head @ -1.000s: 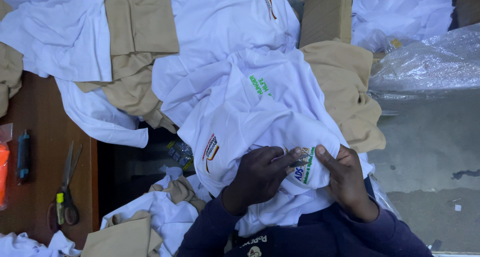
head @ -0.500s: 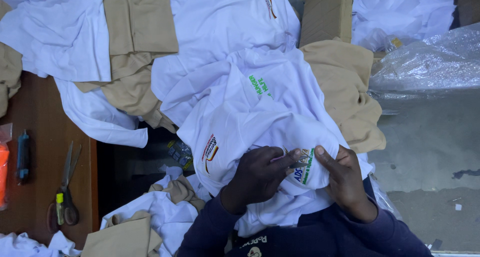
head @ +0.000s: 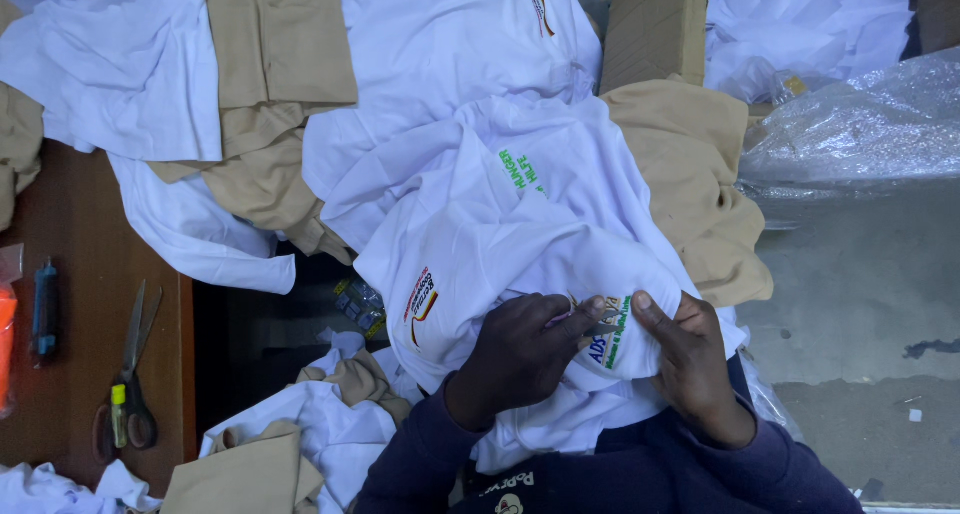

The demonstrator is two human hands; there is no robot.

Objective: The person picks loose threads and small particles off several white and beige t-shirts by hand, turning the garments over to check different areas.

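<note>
The white shirt, soft, light and limp, lies bunched on the lap, pinched taut at its embroidered patch by the right hand, while the left hand closes on what seem small snips.

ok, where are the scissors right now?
In the head view, the scissors lie at far left on the brown wooden table, beside a blue tool, well left of both hands.

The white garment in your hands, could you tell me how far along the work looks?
Done: unclear; the heap of white and tan garments behind shows no sorting. In hand: the left hand holds small snips at the embroidered patch of the white garment, which the right hand pinches. Left: apparently that heap.
</note>
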